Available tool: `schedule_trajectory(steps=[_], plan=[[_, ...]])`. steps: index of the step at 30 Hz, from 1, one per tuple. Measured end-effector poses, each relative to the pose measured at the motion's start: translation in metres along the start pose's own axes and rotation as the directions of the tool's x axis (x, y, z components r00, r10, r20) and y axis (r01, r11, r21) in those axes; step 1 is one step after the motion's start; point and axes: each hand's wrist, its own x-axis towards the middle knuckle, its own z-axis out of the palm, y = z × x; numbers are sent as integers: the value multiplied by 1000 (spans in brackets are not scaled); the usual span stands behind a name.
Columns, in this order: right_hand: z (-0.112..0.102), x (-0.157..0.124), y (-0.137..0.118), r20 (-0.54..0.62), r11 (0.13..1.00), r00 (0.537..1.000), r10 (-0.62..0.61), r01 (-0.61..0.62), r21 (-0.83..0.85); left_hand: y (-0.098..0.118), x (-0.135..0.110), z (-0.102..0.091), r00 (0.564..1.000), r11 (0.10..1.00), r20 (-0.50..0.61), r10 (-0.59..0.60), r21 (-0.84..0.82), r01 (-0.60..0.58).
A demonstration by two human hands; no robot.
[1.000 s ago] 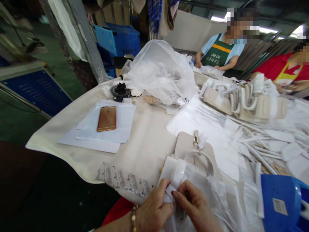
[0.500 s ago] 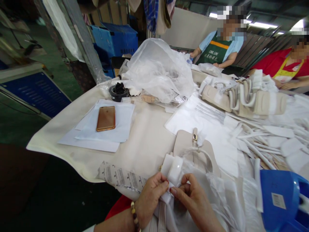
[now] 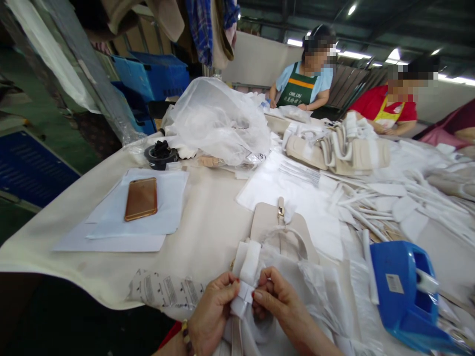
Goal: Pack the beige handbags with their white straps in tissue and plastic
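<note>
A beige handbag lies on the table in front of me, its flap and gold clasp facing up. Its strap runs toward me, partly covered with white wrapping. My left hand pinches the left side of this wrapping, thumb against fingers. From the other side my right hand grips the wrapping's right edge, fingertips closed. A padded white foam piece sits just beyond my fingertips. Thin white tissue covers part of the bag.
To the right stands a blue tape dispenser near foam strips. A phone rests on papers at left. Farther back are a tape roll, a clear plastic bag and wrapped beige bags. Two people work across the table.
My view has turned to the right, so the table's things appear farther left. The white wrapping now sits folded across the strap between my hands, which stay closed on it.
</note>
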Motion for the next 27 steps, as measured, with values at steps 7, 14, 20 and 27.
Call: schedule_trajectory(steps=[7,14,20,27], plan=[[3,-5,-5,12,989,997,-71,72,-126,0,2,-3,1000,995,-16,-14,95,15],[8,-22,-25,-58,624,976,-212,89,-777,10,-3,3,996,894,94,-5,447,-37],[-52,-77,-44,-294,450,826,-481,-55,-891,40,-23,16,963,239,132,234,953,-188],[-95,-96,-5,-695,673,680,-235,-402,-621,40,-15,37,994,43,48,95,998,-53]])
